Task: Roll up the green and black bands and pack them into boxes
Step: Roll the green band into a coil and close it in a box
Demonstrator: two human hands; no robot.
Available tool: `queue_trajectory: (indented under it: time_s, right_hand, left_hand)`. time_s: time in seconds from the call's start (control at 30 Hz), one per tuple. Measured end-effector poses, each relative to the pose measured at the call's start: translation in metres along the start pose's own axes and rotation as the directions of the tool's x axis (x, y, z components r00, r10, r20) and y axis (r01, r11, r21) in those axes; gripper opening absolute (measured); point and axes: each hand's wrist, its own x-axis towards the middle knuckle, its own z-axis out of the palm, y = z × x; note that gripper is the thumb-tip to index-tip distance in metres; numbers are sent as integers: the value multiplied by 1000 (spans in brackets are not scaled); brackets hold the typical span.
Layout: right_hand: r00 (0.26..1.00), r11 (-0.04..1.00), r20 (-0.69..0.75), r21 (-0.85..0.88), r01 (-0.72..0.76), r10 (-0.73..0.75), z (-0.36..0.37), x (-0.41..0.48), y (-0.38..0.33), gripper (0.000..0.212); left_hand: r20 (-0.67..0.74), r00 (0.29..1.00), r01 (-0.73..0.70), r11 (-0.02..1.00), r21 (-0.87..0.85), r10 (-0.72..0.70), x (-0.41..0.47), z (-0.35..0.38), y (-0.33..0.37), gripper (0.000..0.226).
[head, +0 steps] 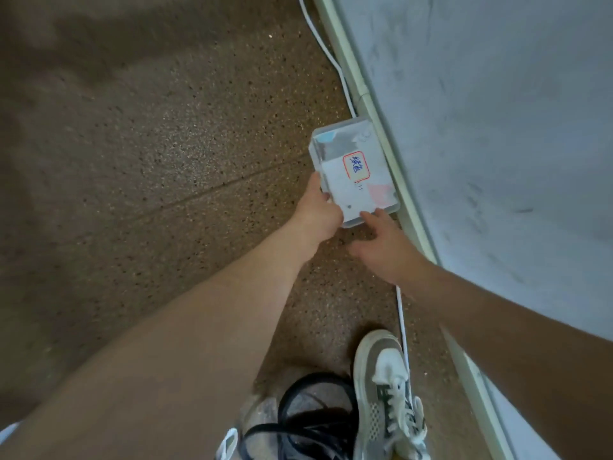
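Observation:
A clear plastic box [335, 151] with a red-bordered handwritten label [356, 165] lies on the speckled brown floor against the wall's base. My left hand [316, 210] grips its near left corner. My right hand [381, 244] has its fingers spread, fingertips touching the box's near edge. A loose tangle of black bands [308, 419] lies on the floor at the bottom of the view, beside my shoe. No green band shows.
A pale grey wall [497, 127] with a light baseboard [391, 154] runs along the right. A white cable [326, 51] follows the baseboard. My grey and white sneaker [388, 393] stands at the bottom. Open floor [149, 144] stretches to the left.

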Motion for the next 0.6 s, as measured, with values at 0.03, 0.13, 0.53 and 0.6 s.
queue_trajectory:
  time_s: [0.03, 0.13, 0.53, 0.6]
  right_hand:
    - [999, 998, 8, 55, -39, 39, -10, -11, -7, 56]
    - [987, 972, 57, 174, -160, 153, -30, -60, -22, 52]
    - [943, 911, 217, 278, -306, 251, 3, -257, -2, 12]
    - [938, 916, 238, 253, -311, 253, 17, -285, 10, 16]
  left_hand:
    - [24, 1000, -13, 997, 77, 12, -17, 0, 5, 72]
    - [-74, 997, 6, 967, 256, 14, -69, -11, 11, 50]
    - [-33, 997, -21, 672, 740, 67, -299, -98, -46, 33]
    - [-76, 991, -7, 621, 784, 108, -337, -109, -62, 31]
